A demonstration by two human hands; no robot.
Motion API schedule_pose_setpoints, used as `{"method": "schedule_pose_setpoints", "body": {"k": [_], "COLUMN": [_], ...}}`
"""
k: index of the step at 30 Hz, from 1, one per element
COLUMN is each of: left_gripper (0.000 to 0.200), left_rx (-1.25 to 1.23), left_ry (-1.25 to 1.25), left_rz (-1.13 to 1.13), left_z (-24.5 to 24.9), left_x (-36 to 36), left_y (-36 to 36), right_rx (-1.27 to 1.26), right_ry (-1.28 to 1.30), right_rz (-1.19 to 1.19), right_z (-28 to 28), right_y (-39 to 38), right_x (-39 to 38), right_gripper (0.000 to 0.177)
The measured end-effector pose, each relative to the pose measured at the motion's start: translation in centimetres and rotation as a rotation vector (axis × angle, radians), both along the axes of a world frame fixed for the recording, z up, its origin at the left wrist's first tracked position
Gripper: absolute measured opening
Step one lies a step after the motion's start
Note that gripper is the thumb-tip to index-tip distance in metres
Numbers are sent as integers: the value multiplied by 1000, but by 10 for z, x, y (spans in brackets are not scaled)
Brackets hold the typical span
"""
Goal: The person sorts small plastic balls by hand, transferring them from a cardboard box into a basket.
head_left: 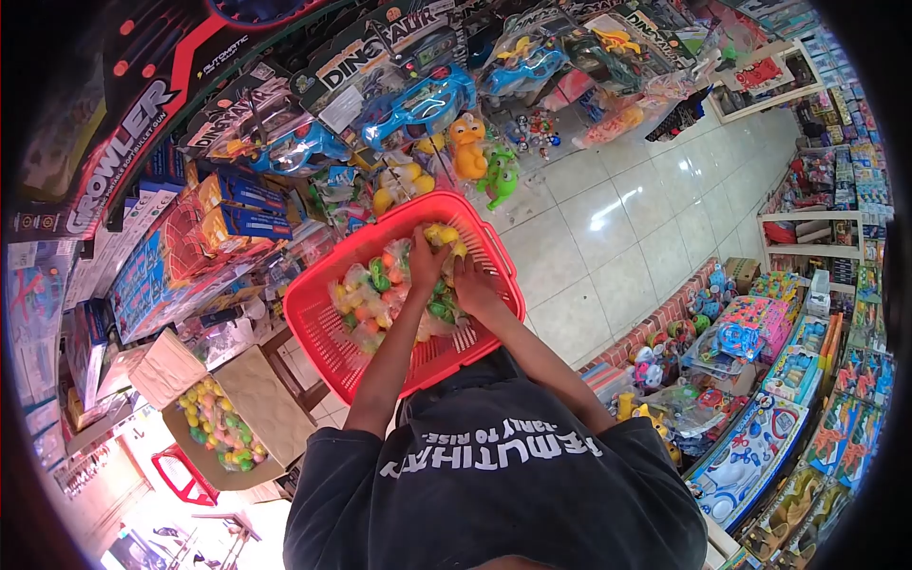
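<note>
In the head view, a red plastic basket point(328, 347) with slotted walls is held close in front of my body. Inside lie many small colourful toys in clear plastic wrap, point(380, 275) green, orange and yellow. Both hands are over its far right part. My left hand point(426, 264) has its fingers bent around a small yellow wrapped toy point(440, 234). My right hand point(473, 287) comes from the other side, its fingertips pinched at the same yellow toy. The small details between the fingers are partly hidden.
An open cardboard box point(271, 404) with more wrapped toys stands at lower left, near a red stool point(183, 478). Packaged dinosaur toys point(418, 104) hang ahead, beside an orange duck-like toy point(467, 147) and a green toy point(502, 176). Tiled floor point(608, 218) and stocked shelves are right.
</note>
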State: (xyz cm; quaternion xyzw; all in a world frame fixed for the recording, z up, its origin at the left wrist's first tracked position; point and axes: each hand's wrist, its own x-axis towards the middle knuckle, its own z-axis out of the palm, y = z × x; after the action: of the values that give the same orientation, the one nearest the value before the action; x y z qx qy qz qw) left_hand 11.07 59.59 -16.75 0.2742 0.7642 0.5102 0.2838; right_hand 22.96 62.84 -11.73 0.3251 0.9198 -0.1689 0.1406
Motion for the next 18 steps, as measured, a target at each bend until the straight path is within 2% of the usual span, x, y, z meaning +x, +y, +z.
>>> {"method": "schedule_pose_setpoints", "body": {"k": [2, 4, 5, 7, 11, 13, 18], "left_gripper": [49, 48, 48, 48, 45, 42, 45], "left_rx": [-9, -54, -54, -81, -32, -17, -72], "left_ry": [-53, 140, 141, 382, 334, 549, 627], "left_rz": [11, -59, -58, -99, -120, -236, -358], "left_z": [6, 10, 12, 15, 24, 23, 23], "left_x": [-1, -2, -1, 6, 10, 7, -4], "left_y": [0, -1, -1, -2, -11, -18, -18], "right_rx": [-25, -24, -18, -48, -125, -123, -120], "right_ry": [-52, -59, -64, -81, -86, -84, -97], "right_rz": [25, 33, 37, 39, 6, 8, 17], "right_z": [3, -2, -4, -3, 5, 8, 9], "right_y": [0, -2, -2, 0, 1, 0, 2], "right_x": [0, 1, 1, 1, -1, -1, -3], "right_gripper": [74, 75, 76, 76, 77, 77, 77]}}
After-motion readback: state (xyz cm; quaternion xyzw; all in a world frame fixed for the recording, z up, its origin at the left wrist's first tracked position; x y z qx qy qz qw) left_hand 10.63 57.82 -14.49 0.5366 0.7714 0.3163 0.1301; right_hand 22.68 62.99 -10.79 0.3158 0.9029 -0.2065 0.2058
